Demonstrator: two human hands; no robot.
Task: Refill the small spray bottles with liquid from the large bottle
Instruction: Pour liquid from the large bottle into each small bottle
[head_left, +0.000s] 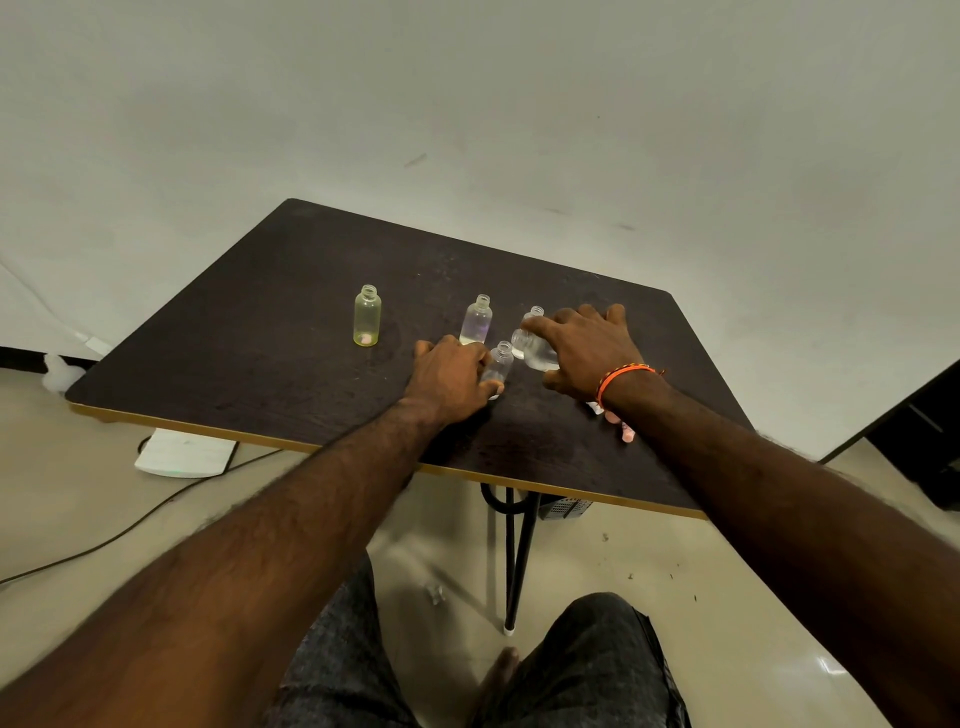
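Four small bottles uncapped on table (260, 332); right hand (587, 345) gripped tilted large bottle (535, 353) over clear bottle (498, 364) pinched by left hand (449, 371); yellow bottle (368, 317) left of it unfilled.

four small bottles (368, 315) on table (260, 332); large bottle (532, 351) rightmost.

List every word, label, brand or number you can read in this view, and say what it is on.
None can be read.
The yellow-tinted bottle, the clear bottles and the tilted bottle in the right hand show no labels.
The dark table carries no print.
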